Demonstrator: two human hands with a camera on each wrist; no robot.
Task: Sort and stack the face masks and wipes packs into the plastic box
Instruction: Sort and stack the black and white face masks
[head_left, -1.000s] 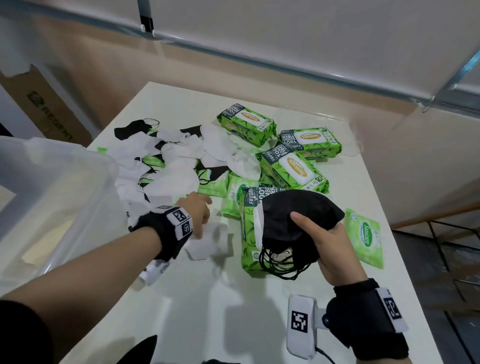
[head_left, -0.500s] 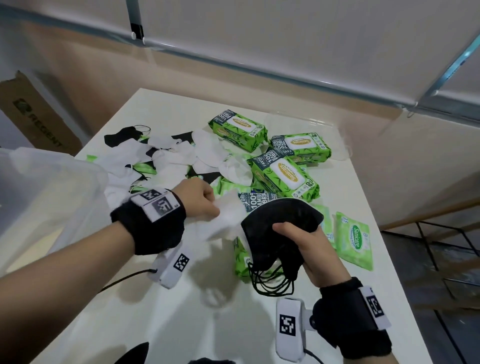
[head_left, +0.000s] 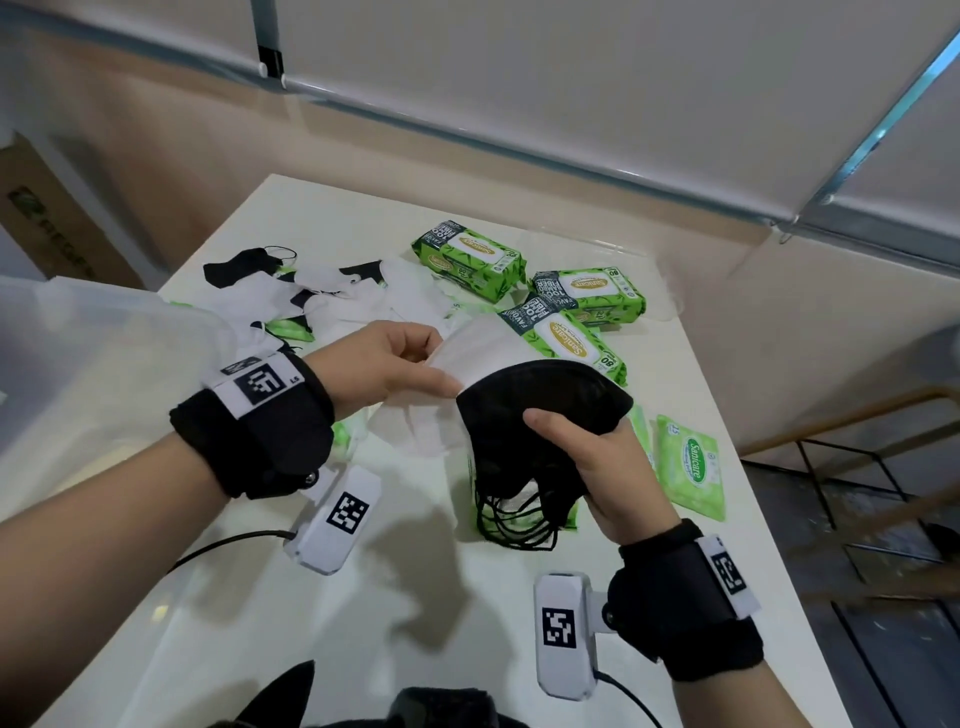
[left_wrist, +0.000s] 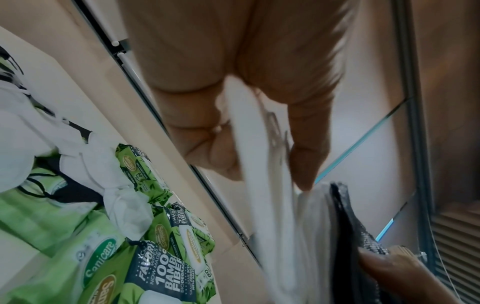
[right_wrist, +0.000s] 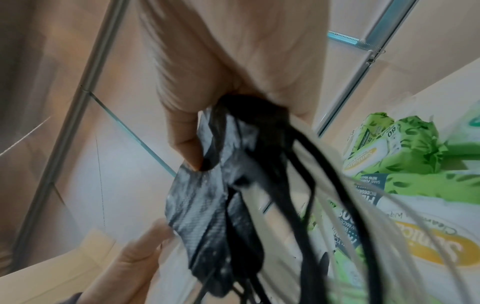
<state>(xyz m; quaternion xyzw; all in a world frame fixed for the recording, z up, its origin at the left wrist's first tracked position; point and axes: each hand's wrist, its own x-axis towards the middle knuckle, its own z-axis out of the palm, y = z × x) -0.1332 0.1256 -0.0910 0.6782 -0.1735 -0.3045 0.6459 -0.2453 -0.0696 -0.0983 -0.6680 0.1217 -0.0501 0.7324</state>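
"Sanicare", "80" on green wipes packs (head_left: 563, 340); "Sanicare" on flat pack (head_left: 693, 460).

Black masks (head_left: 540, 415) bunched, white mask (head_left: 475, 348) apparently behind; packs (head_left: 563, 340) scattered.

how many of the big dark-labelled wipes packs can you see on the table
4: one wipes pack at the far edge, one right of it, one nearer, beside the white mask, and one mostly hidden under the black masks. More may lie under the mask pile.

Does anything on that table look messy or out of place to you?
Yes. Loose white and black masks lie jumbled in a heap on the table, partly over green wipes packs, unsorted. The right hand grips black masks with ear loops dangling, while the left hand pinches a white mask against them.
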